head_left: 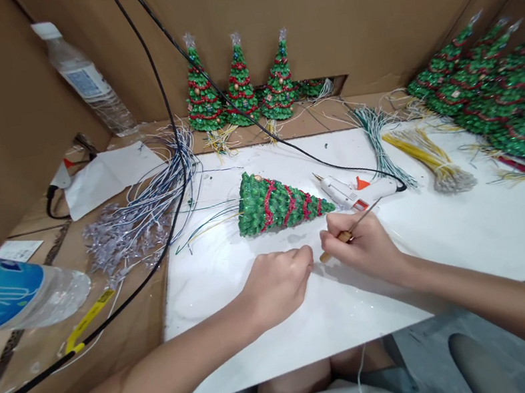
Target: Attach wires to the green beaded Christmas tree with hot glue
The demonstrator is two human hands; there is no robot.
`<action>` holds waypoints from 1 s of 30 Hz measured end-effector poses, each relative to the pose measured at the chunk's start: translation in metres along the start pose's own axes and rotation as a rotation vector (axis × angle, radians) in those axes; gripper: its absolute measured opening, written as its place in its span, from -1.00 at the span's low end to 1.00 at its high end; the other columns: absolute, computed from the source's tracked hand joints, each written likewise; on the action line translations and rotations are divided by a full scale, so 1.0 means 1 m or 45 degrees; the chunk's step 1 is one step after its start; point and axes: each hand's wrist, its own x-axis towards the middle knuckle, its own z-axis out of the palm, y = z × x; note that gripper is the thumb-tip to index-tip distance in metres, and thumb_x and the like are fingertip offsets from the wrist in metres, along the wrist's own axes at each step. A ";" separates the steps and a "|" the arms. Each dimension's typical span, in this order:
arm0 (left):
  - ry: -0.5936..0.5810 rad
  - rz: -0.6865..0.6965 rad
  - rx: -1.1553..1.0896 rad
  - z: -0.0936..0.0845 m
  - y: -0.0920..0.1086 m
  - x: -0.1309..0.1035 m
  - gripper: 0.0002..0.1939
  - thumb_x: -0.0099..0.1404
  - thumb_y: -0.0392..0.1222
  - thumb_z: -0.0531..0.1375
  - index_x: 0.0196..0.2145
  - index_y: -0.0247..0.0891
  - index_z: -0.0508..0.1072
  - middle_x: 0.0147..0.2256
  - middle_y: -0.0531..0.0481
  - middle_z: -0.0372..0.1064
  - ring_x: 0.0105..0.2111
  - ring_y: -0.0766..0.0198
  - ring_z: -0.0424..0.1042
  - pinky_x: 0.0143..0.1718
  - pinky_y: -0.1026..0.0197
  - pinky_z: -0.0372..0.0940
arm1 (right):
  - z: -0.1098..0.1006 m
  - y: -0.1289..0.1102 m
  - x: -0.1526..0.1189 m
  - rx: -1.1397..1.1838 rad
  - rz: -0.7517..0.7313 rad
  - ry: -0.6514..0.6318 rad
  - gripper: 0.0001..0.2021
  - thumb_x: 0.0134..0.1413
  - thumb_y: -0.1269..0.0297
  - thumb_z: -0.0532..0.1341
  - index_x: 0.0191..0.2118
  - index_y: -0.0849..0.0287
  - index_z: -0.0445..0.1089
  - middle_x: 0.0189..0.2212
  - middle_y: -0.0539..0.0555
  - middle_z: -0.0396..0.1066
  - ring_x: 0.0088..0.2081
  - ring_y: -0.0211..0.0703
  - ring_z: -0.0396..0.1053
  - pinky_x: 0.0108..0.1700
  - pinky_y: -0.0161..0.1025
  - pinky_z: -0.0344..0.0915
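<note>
My left hand (277, 282) is closed over the white board, fingers curled together; whatever they may hold is hidden. Just right of it, my right hand (365, 246) grips an awl (345, 236) by its wooden handle, the thin metal shaft pointing up to the right. A green Christmas tree figurine (279, 204) with red garlands lies on its side beyond both hands, its narrow end toward the right. Loose wires trail from its wide base to the left. Close behind my right hand rests a white hot glue gun (348, 191) with an orange trigger.
Three trees (239, 85) stand at the back, several more (503, 93) at right. Wire bundles, blue-white (159, 187), green (376, 136) and yellow (426, 157), lie around the board (247, 341). Black cables (168, 105) cross the area. Bottles (19, 287) (88, 85) are at left.
</note>
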 end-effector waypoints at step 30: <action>-0.019 0.029 -0.063 -0.002 -0.002 0.002 -0.91 0.36 -0.30 -0.02 -0.27 -0.24 0.27 -0.33 0.02 0.50 -0.37 0.16 0.51 -0.51 0.22 0.13 | -0.010 -0.007 -0.010 -0.171 -0.121 0.071 -0.63 0.10 0.39 0.10 -0.61 0.10 -0.10 -0.73 -0.17 -0.11 -0.68 -0.41 -0.09 -0.62 -0.37 -0.09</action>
